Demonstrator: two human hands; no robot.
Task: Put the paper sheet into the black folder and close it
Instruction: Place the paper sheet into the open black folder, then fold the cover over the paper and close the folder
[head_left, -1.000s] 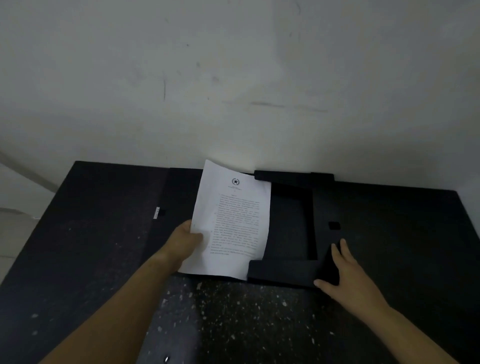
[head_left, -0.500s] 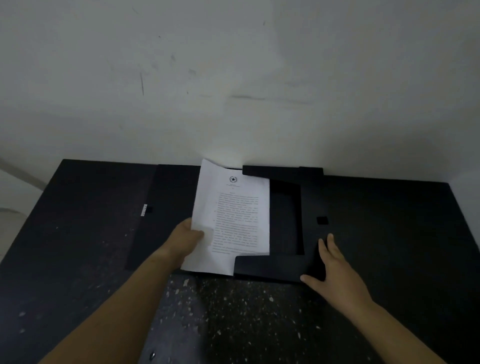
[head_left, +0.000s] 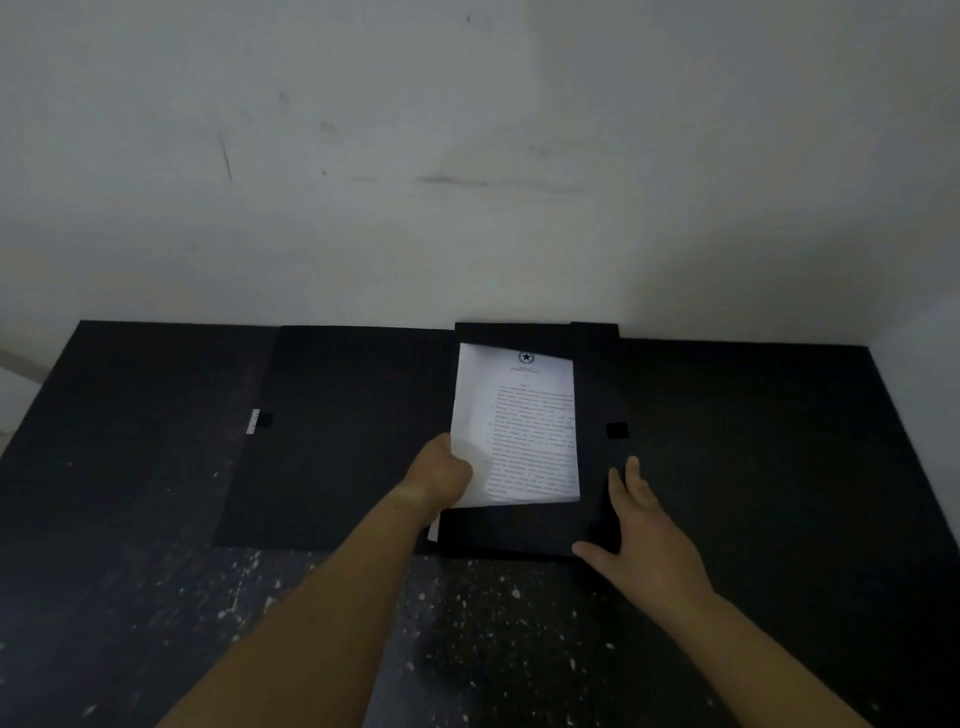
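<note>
The black folder (head_left: 332, 441) lies open and flat on the dark table, its cover spread to the left and its inner flaps on the right. A printed white paper sheet (head_left: 524, 426) sits in the right half, with its top edge under the far flap and its bottom edge under the near flap (head_left: 519, 530). My left hand (head_left: 441, 475) pinches the sheet's lower left edge, which curls up. My right hand (head_left: 636, 535) rests flat with fingers spread on the folder's right flap, pressing it down.
The dark speckled table (head_left: 467, 623) runs up against a scuffed white wall (head_left: 467, 156) just behind the folder. A small white label (head_left: 254, 421) marks the folder's left cover edge. A square closure patch (head_left: 617, 430) sits on the right flap.
My left hand has slid the paper to the right, from over the folder's spine into the right half and under the flaps. My right hand stayed on the right flap.
</note>
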